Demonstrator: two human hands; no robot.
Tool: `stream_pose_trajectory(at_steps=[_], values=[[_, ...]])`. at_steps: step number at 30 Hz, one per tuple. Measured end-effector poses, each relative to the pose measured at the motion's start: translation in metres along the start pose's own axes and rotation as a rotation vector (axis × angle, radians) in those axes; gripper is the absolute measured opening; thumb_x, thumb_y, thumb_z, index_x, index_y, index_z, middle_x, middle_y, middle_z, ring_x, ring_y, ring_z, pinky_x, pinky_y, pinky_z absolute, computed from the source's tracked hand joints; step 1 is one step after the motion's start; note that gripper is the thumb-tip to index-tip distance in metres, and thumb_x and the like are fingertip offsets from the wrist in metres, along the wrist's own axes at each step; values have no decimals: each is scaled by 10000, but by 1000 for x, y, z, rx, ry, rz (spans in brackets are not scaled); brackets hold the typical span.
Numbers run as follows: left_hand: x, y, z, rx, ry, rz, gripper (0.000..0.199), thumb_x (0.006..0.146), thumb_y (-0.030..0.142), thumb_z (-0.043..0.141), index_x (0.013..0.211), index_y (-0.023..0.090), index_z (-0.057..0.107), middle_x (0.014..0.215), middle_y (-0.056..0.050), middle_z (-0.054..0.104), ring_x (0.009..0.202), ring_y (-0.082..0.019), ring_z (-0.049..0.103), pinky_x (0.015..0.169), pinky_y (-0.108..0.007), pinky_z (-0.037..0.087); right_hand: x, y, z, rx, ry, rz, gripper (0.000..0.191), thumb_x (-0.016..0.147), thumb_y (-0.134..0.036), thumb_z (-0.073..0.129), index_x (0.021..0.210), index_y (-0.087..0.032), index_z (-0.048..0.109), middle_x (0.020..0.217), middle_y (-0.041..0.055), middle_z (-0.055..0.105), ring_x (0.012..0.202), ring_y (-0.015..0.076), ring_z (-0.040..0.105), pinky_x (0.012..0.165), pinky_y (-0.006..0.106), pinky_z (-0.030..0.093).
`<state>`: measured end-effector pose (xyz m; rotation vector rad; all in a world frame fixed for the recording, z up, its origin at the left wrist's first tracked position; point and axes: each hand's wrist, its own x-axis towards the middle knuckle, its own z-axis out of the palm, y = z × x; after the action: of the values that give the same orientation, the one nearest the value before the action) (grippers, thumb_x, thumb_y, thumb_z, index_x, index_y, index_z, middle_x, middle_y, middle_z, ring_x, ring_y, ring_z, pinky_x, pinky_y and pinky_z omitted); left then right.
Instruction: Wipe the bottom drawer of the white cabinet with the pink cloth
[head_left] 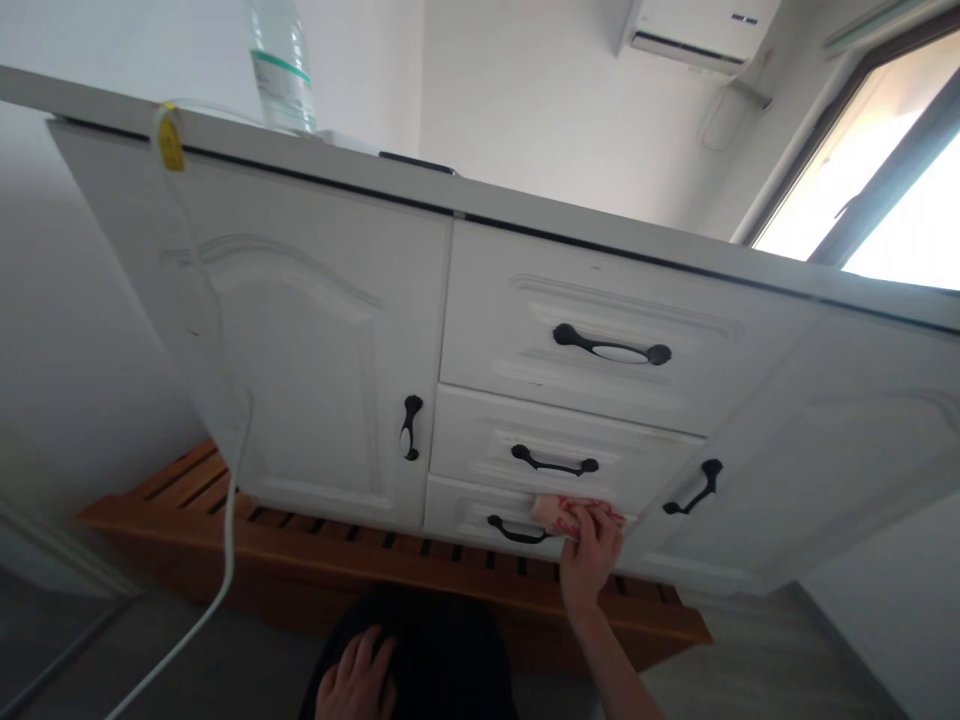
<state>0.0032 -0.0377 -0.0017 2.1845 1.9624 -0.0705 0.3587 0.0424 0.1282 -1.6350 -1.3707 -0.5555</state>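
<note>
Cabinet (pixel 409 300): white, thin dark line under the top edge. Top drawer handle (pixel 612 349): black, white oval inset. Left door handle (pixel 410 428): black, white inset too. Cloth (pixel 556 512): pale pink, red markings, pattern too blurred to read. Slatted base (pixel 300 560): orange-brown, dark stripes between slats. Cable (pixel 228 545): white; tag (pixel 170 140) yellow. Bottle (pixel 283 75): clear, green band on label. Trousers (pixel 457 650): black. Air conditioner (pixel 705 25): white. Floor (pixel 742 670): greyish.

The bare right hand (pixel 590 545) reaches forward, arm extended, fingers curled and pressing; the bare left hand (pixel 356 680) rests low, fingers loosely bent.
</note>
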Motion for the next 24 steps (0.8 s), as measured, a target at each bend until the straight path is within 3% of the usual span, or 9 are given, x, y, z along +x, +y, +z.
stream_pose_trajectory(at_steps=[8,11,14,18,21,24], values=[[-1,2,-4,-16,-12,0,544,892,226,402,1400,288,587,1557,-64,493,1449,-272,432,1130,-454,352,1,-130,45,128,-321,-146,494,858,-53,523,1215,-359,672,1176,54,635,1094,302,482,1030,552,277],[-4,0,-5,-1,29,4,538,895,208,405,1394,279,591,1543,-72,509,1437,-271,443,1125,-457,356,3,-176,60,174,-426,-241,373,947,-144,562,1223,-381,644,1200,10,668,1103,274,500,1013,514,277],[-6,0,-5,32,70,18,538,897,191,402,1394,270,592,1536,-77,517,1426,-274,451,1117,-466,358,4,-208,77,171,-524,-433,193,1003,-267,550,1161,-329,643,1209,-15,673,1149,234,503,1015,449,313],[-5,1,0,84,92,16,543,897,183,392,1396,263,591,1535,-79,518,1414,-275,459,1096,-455,370,4,-211,96,68,-551,-699,157,1017,-234,517,1091,-223,654,1197,25,684,1197,199,500,1027,383,361],[-3,-2,7,102,68,6,550,894,180,392,1397,281,590,1540,-64,514,1419,-266,455,1091,-443,374,5,-183,94,59,-518,-756,145,1009,-246,542,1073,-225,670,1192,10,704,1149,183,532,991,354,388],[-2,-7,12,100,71,7,542,897,185,396,1388,295,598,1536,-51,521,1422,-256,451,1091,-431,376,8,-140,75,51,-412,-764,125,1003,-277,565,1028,-252,685,1178,-22,721,1110,182,552,969,359,380]])
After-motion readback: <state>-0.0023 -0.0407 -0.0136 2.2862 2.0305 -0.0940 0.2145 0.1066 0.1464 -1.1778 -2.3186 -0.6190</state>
